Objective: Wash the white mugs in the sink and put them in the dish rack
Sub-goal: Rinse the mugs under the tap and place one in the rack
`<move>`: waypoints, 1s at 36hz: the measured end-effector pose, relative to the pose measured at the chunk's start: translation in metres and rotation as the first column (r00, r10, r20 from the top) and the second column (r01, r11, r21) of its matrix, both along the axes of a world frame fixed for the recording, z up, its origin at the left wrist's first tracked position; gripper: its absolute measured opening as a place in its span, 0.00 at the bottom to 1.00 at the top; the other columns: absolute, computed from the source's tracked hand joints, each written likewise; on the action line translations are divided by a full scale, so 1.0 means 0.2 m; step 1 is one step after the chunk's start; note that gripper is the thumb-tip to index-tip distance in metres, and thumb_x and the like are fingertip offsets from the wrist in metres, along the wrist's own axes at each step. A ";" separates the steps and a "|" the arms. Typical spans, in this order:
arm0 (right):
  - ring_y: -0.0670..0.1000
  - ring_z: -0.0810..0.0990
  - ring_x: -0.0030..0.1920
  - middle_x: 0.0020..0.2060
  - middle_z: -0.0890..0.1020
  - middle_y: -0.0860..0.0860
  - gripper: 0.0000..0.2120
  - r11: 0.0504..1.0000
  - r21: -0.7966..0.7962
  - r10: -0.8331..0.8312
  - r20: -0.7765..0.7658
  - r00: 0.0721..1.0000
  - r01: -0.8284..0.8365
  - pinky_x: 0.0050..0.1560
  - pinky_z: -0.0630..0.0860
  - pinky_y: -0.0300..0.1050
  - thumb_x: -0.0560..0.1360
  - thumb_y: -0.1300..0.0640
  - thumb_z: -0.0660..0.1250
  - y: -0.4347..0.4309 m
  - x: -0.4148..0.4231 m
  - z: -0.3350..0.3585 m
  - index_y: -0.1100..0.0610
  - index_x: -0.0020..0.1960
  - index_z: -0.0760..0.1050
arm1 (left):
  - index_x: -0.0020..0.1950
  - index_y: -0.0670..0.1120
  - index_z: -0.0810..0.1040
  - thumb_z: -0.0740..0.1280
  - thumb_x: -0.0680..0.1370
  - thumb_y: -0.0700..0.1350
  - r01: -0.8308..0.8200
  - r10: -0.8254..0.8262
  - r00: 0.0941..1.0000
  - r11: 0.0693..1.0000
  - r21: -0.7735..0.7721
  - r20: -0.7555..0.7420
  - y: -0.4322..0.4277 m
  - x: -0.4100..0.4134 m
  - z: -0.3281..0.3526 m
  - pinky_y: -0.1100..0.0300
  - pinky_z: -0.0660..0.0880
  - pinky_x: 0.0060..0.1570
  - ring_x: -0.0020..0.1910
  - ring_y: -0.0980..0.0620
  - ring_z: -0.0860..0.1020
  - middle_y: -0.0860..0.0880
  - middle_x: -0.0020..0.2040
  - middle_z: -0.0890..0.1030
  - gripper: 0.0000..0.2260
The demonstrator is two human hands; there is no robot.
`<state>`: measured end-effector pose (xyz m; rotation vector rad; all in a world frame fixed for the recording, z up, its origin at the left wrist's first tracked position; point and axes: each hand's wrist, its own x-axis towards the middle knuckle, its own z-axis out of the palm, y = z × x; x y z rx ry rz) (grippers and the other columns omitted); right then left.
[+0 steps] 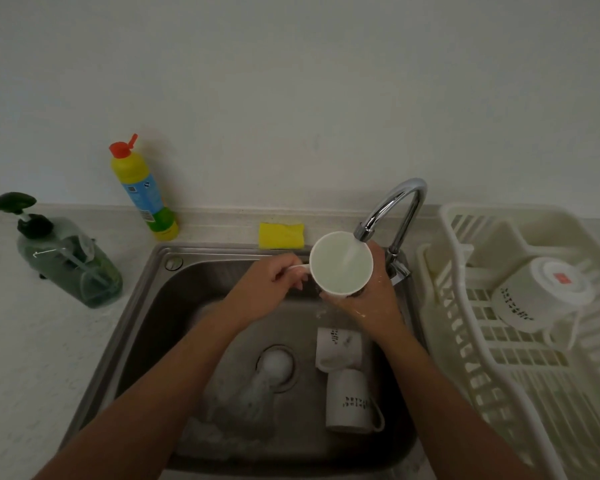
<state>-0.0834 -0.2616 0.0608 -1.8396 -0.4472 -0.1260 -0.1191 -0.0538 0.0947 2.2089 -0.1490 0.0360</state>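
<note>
Left hand (267,289): my fingers pinch the white ceramic mug's (340,268) handle.
Right hand (371,301): curled round its base, under the chrome tap (397,206), centre frame.
Steel sink (146,292): two more white mugs (352,400), lower centre.

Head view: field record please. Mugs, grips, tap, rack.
held mug: mouth up under tap, water running in
left grip: holds its handle
right grip: wraps its body
sink: far mug and near mug lie on their sides
dish rack: rack mug, bottom up, tilted
counter: sponge, yellow bottle, soap dispenser
</note>
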 end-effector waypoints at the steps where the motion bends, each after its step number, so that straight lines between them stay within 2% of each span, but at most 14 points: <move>1: 0.46 0.74 0.63 0.62 0.73 0.44 0.44 1.000 -0.010 0.005 0.014 1.000 -0.004 0.57 0.73 0.35 0.61 0.52 0.82 0.00 -0.01 0.01 0.53 0.70 0.63 | 0.44 0.50 0.79 0.62 0.83 0.43 0.000 0.000 1.000 0.999 -0.037 -0.020 0.00 0.00 -0.02 0.63 0.74 0.44 0.39 0.60 0.79 0.55 0.39 0.82 0.10; 3: 0.45 0.74 0.62 0.61 0.74 0.43 0.42 0.999 -0.049 0.009 0.039 0.999 -0.007 0.57 0.73 0.34 0.61 0.50 0.80 -0.01 -0.01 0.04 0.52 0.70 0.64 | 0.45 0.47 0.80 0.62 0.83 0.40 -0.007 -0.003 0.998 0.989 -0.145 -0.063 0.00 0.00 -0.05 0.62 0.75 0.45 0.39 0.59 0.79 0.53 0.39 0.82 0.10; 8: 0.46 0.77 0.58 0.57 0.76 0.44 0.37 0.981 -0.192 0.025 0.064 0.998 -0.012 0.54 0.76 0.42 0.61 0.50 0.82 -0.04 0.00 0.07 0.45 0.64 0.67 | 0.45 0.43 0.79 0.60 0.83 0.37 -0.009 -0.048 0.987 0.938 -0.346 -0.155 -0.01 -0.03 -0.11 0.64 0.75 0.44 0.39 0.54 0.78 0.46 0.40 0.82 0.11; 11: 0.44 0.76 0.56 0.54 0.75 0.42 0.36 0.964 -0.262 0.050 0.044 0.998 -0.037 0.49 0.73 0.39 0.60 0.48 0.82 -0.06 -0.01 0.06 0.44 0.61 0.66 | 0.45 0.40 0.78 0.58 0.84 0.37 -0.019 -0.073 0.977 0.909 -0.417 -0.202 -0.03 -0.04 -0.15 0.65 0.74 0.42 0.40 0.51 0.76 0.43 0.40 0.80 0.11; 13: 0.44 0.75 0.54 0.53 0.74 0.41 0.36 0.949 -0.311 0.070 0.031 0.997 -0.057 0.46 0.71 0.38 0.59 0.48 0.83 -0.07 -0.01 0.07 0.42 0.59 0.65 | 0.44 0.40 0.78 0.58 0.84 0.38 -0.052 -0.079 0.965 0.878 -0.476 -0.251 -0.04 -0.05 -0.18 0.65 0.73 0.41 0.39 0.53 0.76 0.46 0.39 0.80 0.12; 17: 0.40 0.75 0.54 0.53 0.75 0.39 0.37 0.931 -0.350 0.088 -0.068 0.994 -0.106 0.45 0.71 0.38 0.57 0.46 0.82 -0.07 -0.01 0.07 0.39 0.57 0.63 | 0.44 0.41 0.78 0.59 0.84 0.41 -0.122 -0.072 0.936 0.852 -0.508 -0.345 -0.04 -0.06 -0.22 0.61 0.71 0.38 0.36 0.51 0.75 0.45 0.36 0.78 0.13; 20: 0.38 0.75 0.55 0.55 0.75 0.38 0.40 0.936 -0.331 0.051 -0.208 0.977 -0.119 0.50 0.72 0.37 0.54 0.45 0.82 -0.07 -0.02 0.04 0.42 0.61 0.67 | 0.41 0.41 0.78 0.59 0.84 0.43 -0.161 -0.052 0.918 0.856 -0.491 -0.393 -0.04 -0.06 -0.20 0.60 0.66 0.34 0.31 0.52 0.72 0.46 0.32 0.75 0.15; 25: 0.39 0.76 0.53 0.54 0.76 0.39 0.38 0.970 -0.212 0.010 -0.451 0.893 -0.118 0.46 0.74 0.36 0.59 0.50 0.83 -0.05 -0.06 -0.03 0.48 0.63 0.67 | 0.39 0.43 0.77 0.58 0.85 0.48 -0.206 -0.010 0.889 0.884 -0.420 -0.458 -0.04 -0.06 -0.13 0.61 0.63 0.31 0.27 0.56 0.65 0.50 0.28 0.68 0.17; 29: 0.51 0.82 0.53 0.52 0.82 0.49 0.32 0.997 -0.028 0.041 -0.624 0.781 -0.075 0.49 0.81 0.48 0.62 0.50 0.82 0.01 -0.08 -0.11 0.52 0.62 0.73 | 0.36 0.44 0.77 0.61 0.84 0.50 -0.265 0.056 0.863 0.896 -0.356 -0.502 -0.04 -0.02 -0.07 0.60 0.58 0.28 0.25 0.55 0.60 0.50 0.27 0.66 0.18; 32: 0.53 0.84 0.51 0.50 0.84 0.52 0.23 0.990 0.133 0.127 -0.745 0.655 -0.040 0.49 0.82 0.51 0.70 0.52 0.76 0.05 -0.11 -0.12 0.53 0.62 0.75 | 0.35 0.45 0.79 0.63 0.82 0.52 -0.343 0.136 0.840 0.883 -0.320 -0.525 -0.04 -0.01 -0.05 0.61 0.59 0.29 0.24 0.55 0.61 0.47 0.30 0.69 0.18; 34: 0.54 0.84 0.52 0.52 0.84 0.54 0.25 0.981 0.196 0.163 -0.806 0.570 -0.003 0.48 0.82 0.51 0.70 0.48 0.75 0.07 -0.12 -0.12 0.53 0.64 0.75 | 0.36 0.45 0.79 0.63 0.82 0.54 -0.407 0.163 0.821 0.839 -0.361 -0.547 -0.05 0.00 -0.04 0.61 0.59 0.28 0.23 0.56 0.62 0.49 0.28 0.70 0.19; 36: 0.57 0.83 0.54 0.53 0.84 0.55 0.29 0.961 0.273 0.213 -0.840 0.500 0.049 0.50 0.81 0.53 0.67 0.44 0.75 0.09 -0.12 -0.14 0.54 0.64 0.74 | 0.36 0.45 0.79 0.62 0.82 0.56 -0.452 0.176 0.807 0.798 -0.398 -0.564 -0.06 0.00 -0.03 0.62 0.58 0.27 0.21 0.57 0.62 0.51 0.27 0.71 0.20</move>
